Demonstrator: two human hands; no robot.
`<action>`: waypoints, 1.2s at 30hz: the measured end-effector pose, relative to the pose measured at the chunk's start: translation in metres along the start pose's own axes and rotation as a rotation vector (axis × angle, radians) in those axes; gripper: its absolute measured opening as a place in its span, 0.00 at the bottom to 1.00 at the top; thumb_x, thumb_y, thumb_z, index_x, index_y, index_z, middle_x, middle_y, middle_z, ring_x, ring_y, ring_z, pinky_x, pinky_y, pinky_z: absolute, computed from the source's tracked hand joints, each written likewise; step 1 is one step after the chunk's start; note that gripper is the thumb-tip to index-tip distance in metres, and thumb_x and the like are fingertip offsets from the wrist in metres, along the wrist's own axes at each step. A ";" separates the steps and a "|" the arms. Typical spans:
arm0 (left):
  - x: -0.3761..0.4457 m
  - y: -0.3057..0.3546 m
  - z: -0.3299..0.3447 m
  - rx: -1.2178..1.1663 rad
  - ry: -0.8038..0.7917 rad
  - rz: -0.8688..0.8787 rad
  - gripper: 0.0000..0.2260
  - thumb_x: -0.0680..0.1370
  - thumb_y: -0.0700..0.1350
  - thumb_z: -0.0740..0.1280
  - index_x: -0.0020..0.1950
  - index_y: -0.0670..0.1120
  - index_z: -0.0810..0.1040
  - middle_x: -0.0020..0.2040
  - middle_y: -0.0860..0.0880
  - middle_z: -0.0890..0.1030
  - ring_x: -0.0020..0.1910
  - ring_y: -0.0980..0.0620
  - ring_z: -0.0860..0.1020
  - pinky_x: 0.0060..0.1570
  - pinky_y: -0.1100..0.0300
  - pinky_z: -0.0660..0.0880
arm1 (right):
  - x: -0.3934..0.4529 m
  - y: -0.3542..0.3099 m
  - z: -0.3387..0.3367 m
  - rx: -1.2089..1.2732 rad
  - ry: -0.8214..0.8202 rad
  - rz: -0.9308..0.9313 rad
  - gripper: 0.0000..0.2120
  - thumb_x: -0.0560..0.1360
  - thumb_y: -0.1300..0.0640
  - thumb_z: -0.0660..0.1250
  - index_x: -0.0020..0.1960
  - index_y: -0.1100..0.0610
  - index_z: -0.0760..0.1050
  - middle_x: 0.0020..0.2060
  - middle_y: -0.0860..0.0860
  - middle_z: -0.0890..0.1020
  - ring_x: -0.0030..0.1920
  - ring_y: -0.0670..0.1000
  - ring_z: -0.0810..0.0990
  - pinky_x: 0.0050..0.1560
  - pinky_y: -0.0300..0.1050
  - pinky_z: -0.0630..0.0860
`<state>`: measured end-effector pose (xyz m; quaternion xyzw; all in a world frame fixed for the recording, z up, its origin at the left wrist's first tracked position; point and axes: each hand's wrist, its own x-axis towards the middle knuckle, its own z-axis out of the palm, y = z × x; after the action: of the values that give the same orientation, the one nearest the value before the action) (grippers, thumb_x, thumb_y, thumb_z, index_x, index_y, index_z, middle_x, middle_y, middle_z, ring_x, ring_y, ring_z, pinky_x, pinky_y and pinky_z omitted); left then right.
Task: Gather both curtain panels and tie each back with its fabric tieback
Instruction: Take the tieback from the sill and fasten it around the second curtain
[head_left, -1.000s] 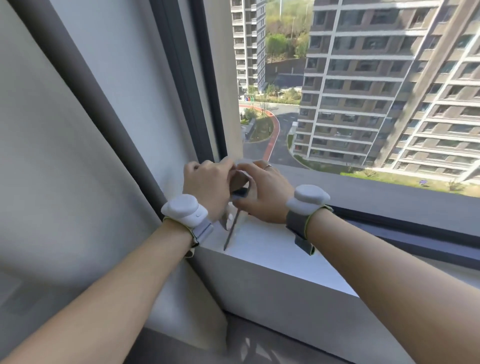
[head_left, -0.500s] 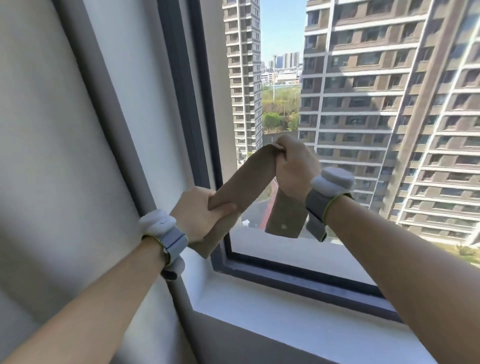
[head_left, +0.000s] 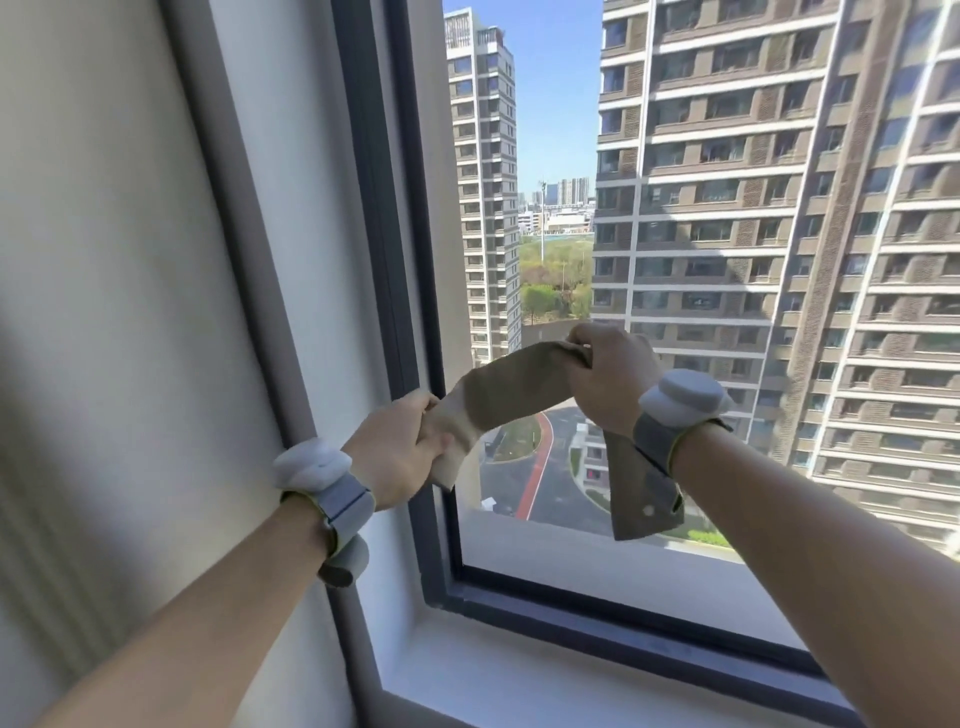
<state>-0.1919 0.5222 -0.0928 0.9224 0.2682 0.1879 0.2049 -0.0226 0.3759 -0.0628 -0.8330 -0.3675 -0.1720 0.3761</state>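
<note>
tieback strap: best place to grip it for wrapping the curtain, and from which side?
Grip the tieback near its two ends, from above, as the left hand and right hand do now. It is a limp flat band, so end grips keep the middle span taut; the snap end hangs free below the right hand.

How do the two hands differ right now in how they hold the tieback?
The left hand sits lower, near the window frame; the right hand is higher, in front of the glass. The left hand grips the tieback close to one short end; past the right hand a longer end hangs down, showing a small round snap or button. Both hands are closed on the fabric, and both wrists wear strapped devices.
</note>
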 end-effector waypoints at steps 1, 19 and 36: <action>-0.004 0.008 -0.003 0.010 0.045 0.028 0.13 0.81 0.47 0.63 0.65 0.49 0.71 0.50 0.48 0.81 0.46 0.47 0.79 0.47 0.55 0.77 | -0.003 -0.003 -0.002 0.020 -0.035 -0.005 0.10 0.80 0.53 0.65 0.43 0.56 0.80 0.37 0.52 0.78 0.41 0.55 0.73 0.38 0.43 0.64; -0.020 0.030 -0.064 0.084 0.488 0.040 0.12 0.78 0.38 0.60 0.49 0.50 0.82 0.43 0.47 0.84 0.44 0.43 0.80 0.47 0.51 0.78 | -0.021 -0.025 -0.029 0.063 -0.322 -0.155 0.17 0.75 0.68 0.60 0.50 0.51 0.83 0.40 0.51 0.85 0.42 0.54 0.83 0.43 0.48 0.81; -0.054 0.037 -0.080 0.197 0.267 -0.117 0.16 0.77 0.41 0.63 0.62 0.56 0.69 0.45 0.49 0.85 0.41 0.49 0.84 0.48 0.51 0.81 | -0.028 -0.008 -0.095 0.132 -0.270 -0.191 0.12 0.74 0.54 0.73 0.32 0.52 0.81 0.25 0.47 0.80 0.27 0.45 0.77 0.29 0.35 0.72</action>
<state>-0.2554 0.4845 -0.0205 0.8875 0.3636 0.2694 0.0868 -0.0488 0.2947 -0.0122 -0.7834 -0.5027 -0.0688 0.3590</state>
